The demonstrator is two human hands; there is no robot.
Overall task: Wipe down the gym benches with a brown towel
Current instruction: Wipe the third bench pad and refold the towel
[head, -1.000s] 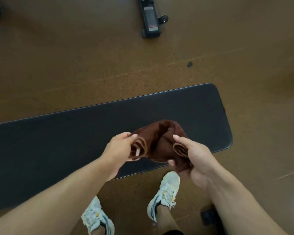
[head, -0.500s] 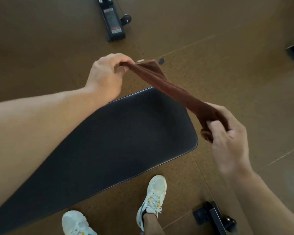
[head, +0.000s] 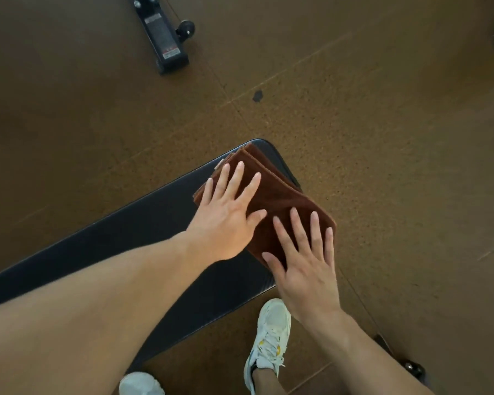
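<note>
Across the lower left of the view a black padded gym bench [head: 143,223] runs diagonally up toward the middle, its rounded end reaching the centre of the frame above a brown speckled floor [head: 382,138]. On that end lies the folded brown towel [head: 280,195], flat on the pad, its far corner near the tip of the bench and its right edge hanging just past the pad's side. The left hand [head: 226,220] rests palm down on the towel's left half, fingers straight and spread. Just beside it, the right hand [head: 305,263] presses flat on the near right part of the towel, fingers also straight and fanned apart; neither hand pinches the cloth. Below the bench stand two white sneakers [head: 268,334]. At the top, left of centre, a black equipment base [head: 164,38] with a small wheel sits on the floor, well apart from the bench.
</note>
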